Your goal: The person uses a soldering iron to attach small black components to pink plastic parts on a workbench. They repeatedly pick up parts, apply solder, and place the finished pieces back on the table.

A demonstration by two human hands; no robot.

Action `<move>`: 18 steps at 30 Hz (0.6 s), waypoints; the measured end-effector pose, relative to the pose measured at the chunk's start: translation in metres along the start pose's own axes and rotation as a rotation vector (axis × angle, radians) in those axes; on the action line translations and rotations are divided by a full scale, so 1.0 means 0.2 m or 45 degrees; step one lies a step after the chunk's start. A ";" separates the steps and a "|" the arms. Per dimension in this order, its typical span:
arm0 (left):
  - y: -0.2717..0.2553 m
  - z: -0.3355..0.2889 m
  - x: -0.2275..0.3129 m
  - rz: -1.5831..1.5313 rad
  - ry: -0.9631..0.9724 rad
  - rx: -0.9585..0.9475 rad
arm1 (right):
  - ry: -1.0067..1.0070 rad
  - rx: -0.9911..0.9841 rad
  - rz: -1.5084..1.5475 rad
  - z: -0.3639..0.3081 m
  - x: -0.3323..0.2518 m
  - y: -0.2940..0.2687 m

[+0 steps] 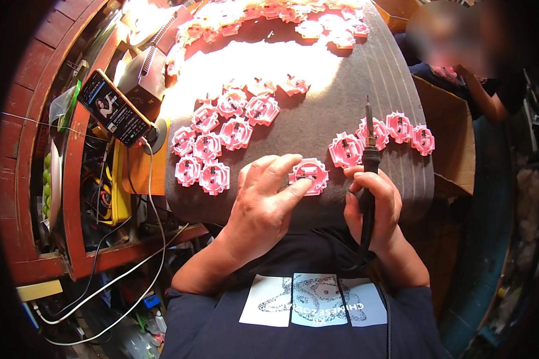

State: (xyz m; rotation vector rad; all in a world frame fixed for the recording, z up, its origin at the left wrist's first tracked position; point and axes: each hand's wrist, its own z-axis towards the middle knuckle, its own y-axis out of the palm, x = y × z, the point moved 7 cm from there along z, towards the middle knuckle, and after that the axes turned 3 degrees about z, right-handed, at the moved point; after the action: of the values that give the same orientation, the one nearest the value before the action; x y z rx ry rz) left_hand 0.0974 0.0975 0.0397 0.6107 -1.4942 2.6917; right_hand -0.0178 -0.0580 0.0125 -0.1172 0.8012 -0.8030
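My left hand has its thumb and index finger at a small pink plastic housing near the front of the grey mat. The thumb tip presses on small parts inside the housing. In my right hand is a soldering iron, gripped by its black handle with the metal tip pointing away from me. Its cord runs down past my shirt. Just beyond the iron, several like pink housings with small dark parts inside stand in a row.
More pink housings stand in a cluster at the left, and others line the sunlit far edge. A phone on a stand, with a white cable, is at the left near a yellow bin. Another person sits at the far right beside a cardboard box.
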 end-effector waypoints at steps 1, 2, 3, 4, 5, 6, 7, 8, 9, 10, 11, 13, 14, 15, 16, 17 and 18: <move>0.00 -0.01 -0.02 -0.014 -0.040 0.036 | 0.006 -0.006 -0.005 0.01 0.00 0.01; 0.01 -0.03 -0.02 -0.073 -0.121 0.071 | 0.012 -0.013 -0.011 0.02 -0.01 0.02; 0.02 -0.05 -0.01 -0.131 -0.202 0.107 | 0.018 -0.019 -0.017 0.04 -0.01 0.03; 0.04 -0.06 -0.02 -0.198 -0.281 0.147 | 0.037 -0.035 -0.028 0.04 -0.01 0.03; 0.06 -0.05 -0.01 -0.138 -0.245 0.163 | 0.056 -0.051 -0.040 0.05 -0.01 0.04; 0.08 -0.04 0.00 -0.085 -0.236 0.135 | 0.076 -0.067 -0.051 0.05 -0.01 0.05; 0.11 -0.03 0.00 -0.032 -0.229 0.107 | 0.081 -0.089 -0.074 0.06 -0.01 0.05; 0.12 -0.02 0.00 0.021 -0.221 0.079 | 0.086 -0.110 -0.096 0.07 -0.01 0.06; 0.13 -0.01 0.00 0.022 -0.209 0.085 | 0.091 -0.131 -0.119 0.08 -0.02 0.07; 0.12 -0.01 0.00 -0.019 -0.195 0.084 | 0.083 -0.146 -0.130 0.10 -0.02 0.07; 0.11 0.00 -0.01 -0.061 -0.181 0.083 | 0.076 -0.160 -0.141 0.11 -0.02 0.08; 0.10 0.01 -0.01 -0.117 -0.162 0.077 | 0.050 -0.166 -0.158 0.12 -0.03 0.08; 0.10 0.01 -0.01 -0.131 -0.157 0.072 | 0.031 -0.158 -0.164 0.11 -0.03 0.09; 0.09 0.02 -0.02 -0.145 -0.152 0.067 | 0.013 -0.150 -0.170 0.10 -0.03 0.09; 0.10 0.02 -0.02 -0.148 -0.147 0.063 | 0.005 -0.153 -0.169 0.10 -0.03 0.09; 0.10 0.02 -0.02 -0.151 -0.143 0.059 | -0.003 -0.155 -0.168 0.11 -0.04 0.08; 0.10 0.02 -0.02 -0.155 -0.138 0.055 | -0.011 -0.158 -0.167 0.11 -0.04 0.08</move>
State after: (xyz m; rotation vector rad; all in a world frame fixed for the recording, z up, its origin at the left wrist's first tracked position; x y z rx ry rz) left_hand 0.0980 0.0847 0.0238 0.8334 -1.3753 2.6440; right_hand 0.0034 -0.0449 0.0263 -0.2861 0.8415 -0.8758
